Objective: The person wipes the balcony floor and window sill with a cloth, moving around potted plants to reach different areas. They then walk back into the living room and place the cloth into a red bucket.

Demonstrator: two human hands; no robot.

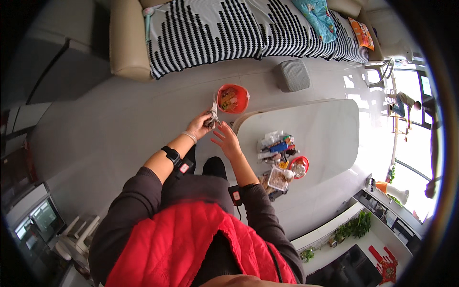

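Observation:
My left hand (pixel 199 127) grips a crumpled greyish cloth (pixel 211 119), and one end of it sticks up past my fingers. Beside it is my right hand (pixel 228 142), fingers apart and holding nothing, with its fingertips close to the cloth. Just beyond both hands, a red plastic bin (pixel 245 104) stands on the floor with mixed litter inside. The low, pale-topped coffee table (pixel 322 125) lies to the right of my right hand.
On the table are a heap of packets and small goods (pixel 279 145), a clear plastic box (pixel 278 178) and a red bowl (pixel 305 162). A grey stool (pixel 294 75) stands near the sofa (pixel 129 43). Far right, a person (pixel 405 104) is by the windows.

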